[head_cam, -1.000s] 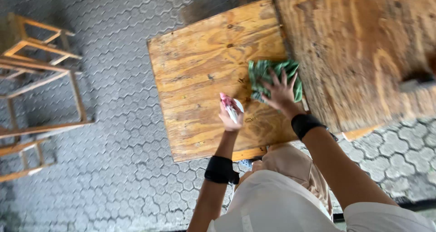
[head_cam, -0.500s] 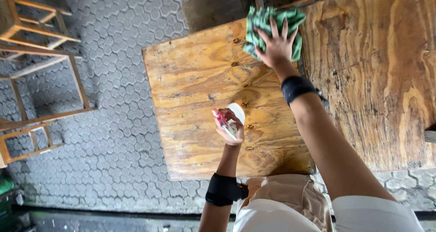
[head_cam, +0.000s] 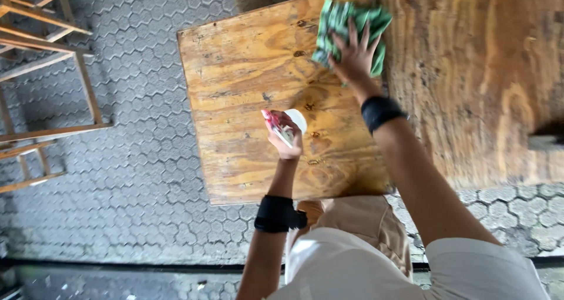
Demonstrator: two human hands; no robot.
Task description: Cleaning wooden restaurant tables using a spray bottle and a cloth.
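Observation:
My right hand [head_cam: 354, 56] presses flat on a crumpled green cloth [head_cam: 343, 24] at the far edge of a square plywood table [head_cam: 235, 88]. My left hand [head_cam: 286, 140] is wrapped around a white spray bottle [head_cam: 291, 122] with a red trigger, held just above the middle of the tabletop. Both wrists wear black bands. A darker damp patch shows on the wood between the two hands.
A second, larger plywood table [head_cam: 487, 83] butts against the first on the right. Wooden stool frames [head_cam: 41, 77] stand at the left on grey hexagonal paving [head_cam: 135, 159]. A dark object pokes in at the right edge.
My right hand has slid the green cloth away from me across the table toward its far edge. The left hand with the spray bottle has stayed near the middle.

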